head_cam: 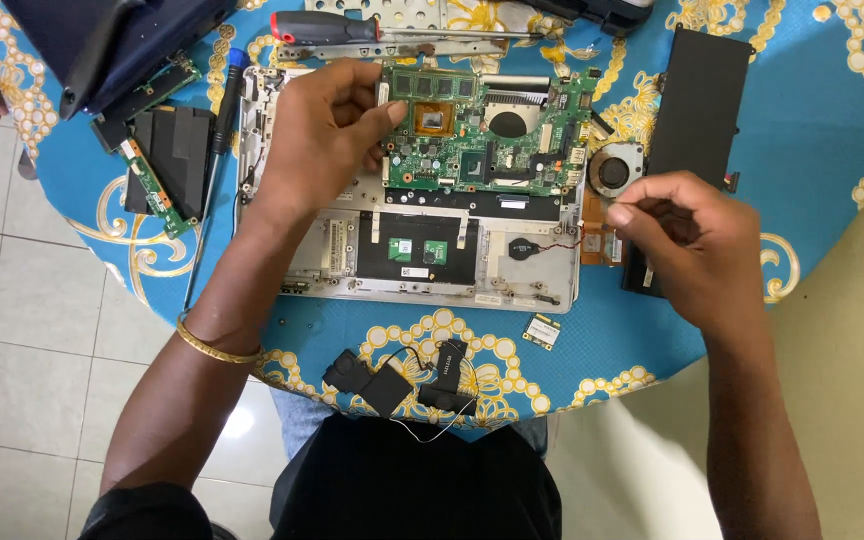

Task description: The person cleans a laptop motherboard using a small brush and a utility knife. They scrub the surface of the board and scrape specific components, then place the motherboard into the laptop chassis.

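A green laptop motherboard (497,135) is held tilted over the open silver laptop base (537,270). My left hand (322,135) grips the board's left edge, thumb on top. My right hand (692,240) is to the right of the base with fingers pinched together near the round cooling fan (614,168) and a thin red wire (562,243); whether something small sits between the fingertips I cannot tell. A round coin cell (524,249) lies in the base.
On the blue and yellow patterned tablecloth (822,110): a black battery pack (697,110), red-handled screwdriver (332,27), blue-handled screwdriver (222,120), black drive with small green boards (167,160), a pair of black speakers (402,375), small green card (542,330). Tiled floor left.
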